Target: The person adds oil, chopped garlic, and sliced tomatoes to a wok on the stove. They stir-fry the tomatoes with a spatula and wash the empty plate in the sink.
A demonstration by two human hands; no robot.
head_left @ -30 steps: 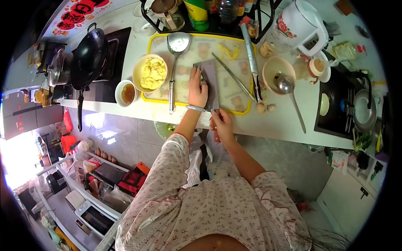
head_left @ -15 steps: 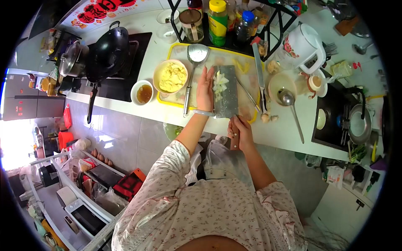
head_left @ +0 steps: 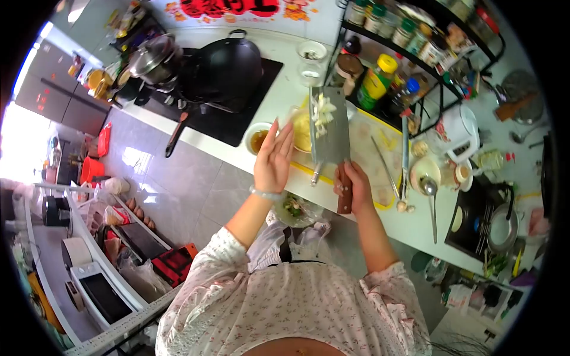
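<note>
My right hand grips the brown wooden handle of a cleaver. On the flat of its broad blade lie chopped pale pieces, perhaps garlic or onion. My left hand is open beside the blade, palm turned up, fingers stretched out and apart from it. Behind the blade, a bowl of yellow mash is partly hidden. To its left stands a small white bowl of brown liquid. Beneath the cleaver is a yellow-rimmed cutting board; the metal spatula on it is mostly covered by the blade.
A black wok sits on the stove at left, its handle jutting past the counter edge. A long knife lies at the board's right. Beyond are a bowl with a ladle, a white jug and a bottle rack.
The cleaver has lifted off the board and shifted left towards the stove, still carrying the chopped pieces. My left hand has moved away from the blade and turned palm up. The view has turned left.
</note>
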